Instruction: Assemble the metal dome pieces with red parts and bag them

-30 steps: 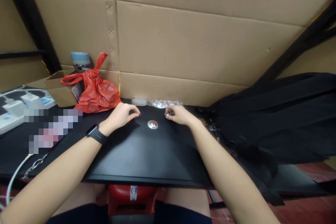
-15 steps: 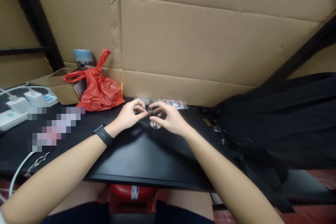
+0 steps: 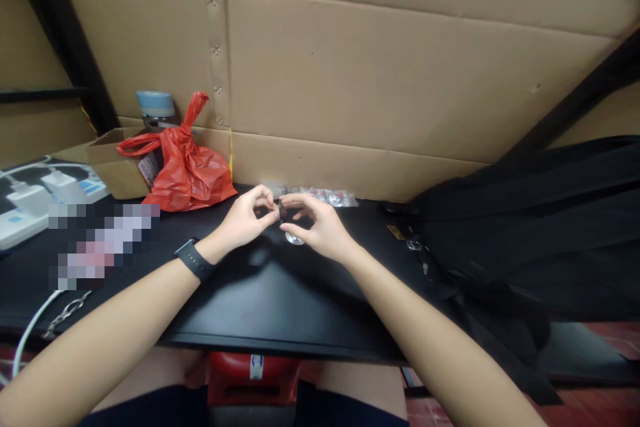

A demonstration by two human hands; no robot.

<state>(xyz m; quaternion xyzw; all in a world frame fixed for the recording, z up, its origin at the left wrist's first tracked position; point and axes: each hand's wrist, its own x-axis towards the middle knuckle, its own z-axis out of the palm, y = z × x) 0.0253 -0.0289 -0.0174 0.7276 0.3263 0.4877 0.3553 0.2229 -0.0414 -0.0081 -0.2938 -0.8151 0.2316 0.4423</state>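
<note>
A small, thin clear round disc (image 3: 282, 213) stands on edge between my two hands, above the black table (image 3: 260, 310). My right hand (image 3: 324, 228) holds it by the rim, thumb below and fingertips above. The fingers of my left hand (image 3: 246, 219) are pinched together at the disc's left side; what lies between those fingertips is too small to make out. Below my right thumb a second shiny clear round piece (image 3: 293, 239) shows on the table, partly covered by the hand. Small clear plastic packets (image 3: 335, 197) lie just behind my hands.
At the left are a red plastic bag (image 3: 193, 173), a cardboard box (image 3: 117, 170), a blue-lidded bottle (image 3: 156, 104) and a white power strip (image 3: 30, 213) with plugs. Black cloth (image 3: 540, 227) and keys (image 3: 415, 245) lie right. A cardboard wall (image 3: 380, 80) closes the back.
The disc and my right hand have shifted slightly left, closer to my left fingertips. The disc looks turned more edge-on. The camera view has moved a little.
</note>
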